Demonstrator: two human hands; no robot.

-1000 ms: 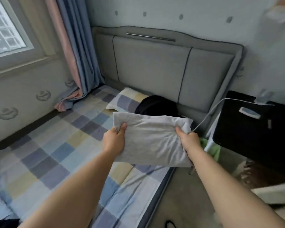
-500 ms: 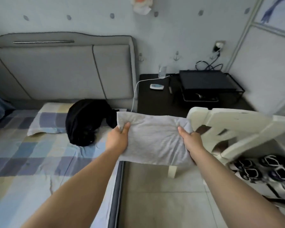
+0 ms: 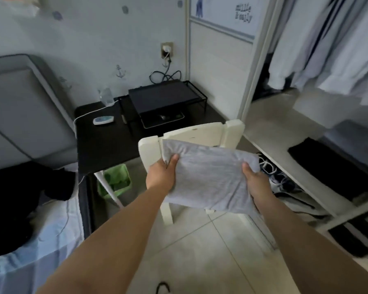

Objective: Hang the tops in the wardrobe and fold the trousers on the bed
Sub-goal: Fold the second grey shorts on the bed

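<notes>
A folded grey garment (image 3: pixel 208 177) is held up flat in front of me, over the floor and a white chair. My left hand (image 3: pixel 163 176) grips its left edge, thumb on top. My right hand (image 3: pixel 256 183) grips its right edge the same way. The open wardrobe (image 3: pixel 319 132) is at the right, with pale tops (image 3: pixel 336 45) hanging on its rail and folded dark clothes (image 3: pixel 327 164) on a shelf. The bed (image 3: pixel 36 257) with a checked sheet lies at the lower left, with a black garment (image 3: pixel 19 200) heaped on it.
A white chair (image 3: pixel 191 136) stands just behind the garment. A black bedside table (image 3: pixel 106 141) holds a black wire rack (image 3: pixel 157 105) and a small remote. A green bin (image 3: pixel 115 181) sits under it. Shoes lie on the wardrobe's lower shelf. Tiled floor lies below.
My view has swung right from the bed toward the wardrobe. Both hands carried the folded grey garment along with the same grip.
</notes>
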